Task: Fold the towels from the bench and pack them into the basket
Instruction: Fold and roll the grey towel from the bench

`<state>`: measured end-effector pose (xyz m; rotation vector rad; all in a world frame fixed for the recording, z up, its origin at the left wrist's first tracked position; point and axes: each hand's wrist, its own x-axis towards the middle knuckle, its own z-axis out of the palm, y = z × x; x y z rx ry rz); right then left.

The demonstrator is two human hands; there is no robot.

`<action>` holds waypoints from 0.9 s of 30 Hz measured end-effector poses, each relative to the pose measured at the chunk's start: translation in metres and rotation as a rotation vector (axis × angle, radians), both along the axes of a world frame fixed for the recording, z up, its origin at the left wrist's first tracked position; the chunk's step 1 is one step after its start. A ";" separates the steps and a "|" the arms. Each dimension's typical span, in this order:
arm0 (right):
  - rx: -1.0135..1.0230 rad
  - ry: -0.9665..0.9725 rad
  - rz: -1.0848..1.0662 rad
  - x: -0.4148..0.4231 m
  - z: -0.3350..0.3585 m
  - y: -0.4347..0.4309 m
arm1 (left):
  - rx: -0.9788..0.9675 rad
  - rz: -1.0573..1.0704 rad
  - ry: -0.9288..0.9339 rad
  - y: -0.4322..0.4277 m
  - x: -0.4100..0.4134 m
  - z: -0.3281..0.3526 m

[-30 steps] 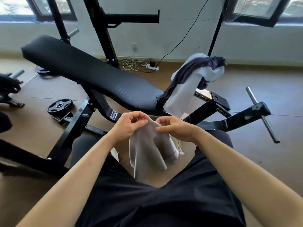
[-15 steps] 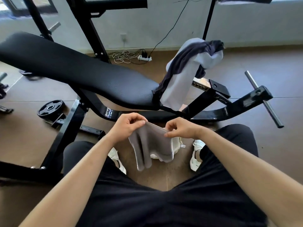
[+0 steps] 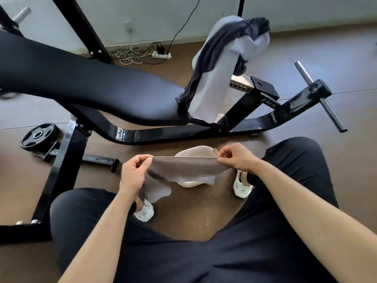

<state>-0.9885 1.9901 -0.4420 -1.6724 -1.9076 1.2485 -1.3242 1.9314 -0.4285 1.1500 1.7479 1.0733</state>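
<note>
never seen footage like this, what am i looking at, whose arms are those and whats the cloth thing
There is no machine here. Every picture comes from one wide-angle camera worn on a person's head, looking forward and down, so the two bare arms coming in from the bottom are that person's own.

The left hand and the right hand each pinch an upper corner of a grey towel, pulled taut between them above the floor. Behind and under it sits a pale round container, probably the basket, though the towel hides most of it.

Ahead is a black weight bench. A light towel and a dark towel hang over its end. A weight plate lies on the floor at the left.
</note>
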 end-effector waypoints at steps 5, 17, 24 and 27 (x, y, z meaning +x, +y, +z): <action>0.191 0.230 -0.128 -0.030 0.028 -0.006 | -0.016 -0.023 -0.106 -0.003 0.005 0.003; 0.086 0.317 0.196 -0.085 0.021 -0.020 | 0.015 -0.424 -0.145 -0.013 0.044 0.017; 0.092 0.449 0.015 -0.066 0.034 -0.015 | -0.040 -0.489 -0.125 -0.013 0.039 0.003; 0.139 0.538 -0.154 -0.058 0.040 -0.012 | -0.078 -0.501 -0.121 -0.015 0.039 0.000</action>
